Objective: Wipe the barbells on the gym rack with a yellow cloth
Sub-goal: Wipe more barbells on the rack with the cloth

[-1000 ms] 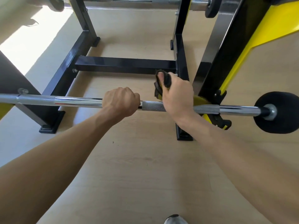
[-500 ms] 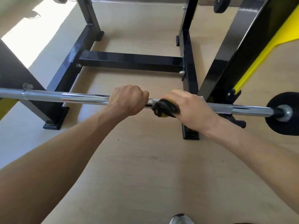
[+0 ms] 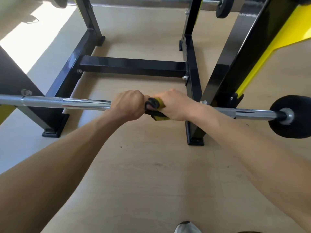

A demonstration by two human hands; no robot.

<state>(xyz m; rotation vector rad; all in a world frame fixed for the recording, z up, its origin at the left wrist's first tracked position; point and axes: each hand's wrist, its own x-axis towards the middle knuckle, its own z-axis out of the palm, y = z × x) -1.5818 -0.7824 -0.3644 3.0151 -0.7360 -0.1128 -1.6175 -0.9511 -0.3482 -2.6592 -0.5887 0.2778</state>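
The barbell (image 3: 84,103) runs left to right across the rack (image 3: 134,67); the right hand (image 3: 175,105) clasps the yellow cloth (image 3: 155,108) around it, touching the left hand (image 3: 128,106) fisted on bare bar.

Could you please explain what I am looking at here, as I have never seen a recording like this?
There is no machine here: a person wears a camera on the head, looking down at their own bare arms. Both hands grip a long chrome steel barbell that lies across a black steel gym rack. The left hand curls round the bare bar. The right hand holds a yellow cloth with black edging wrapped against the bar, beside the left hand. A round black weight sits on the bar's right end. Below is a pale wooden floor.
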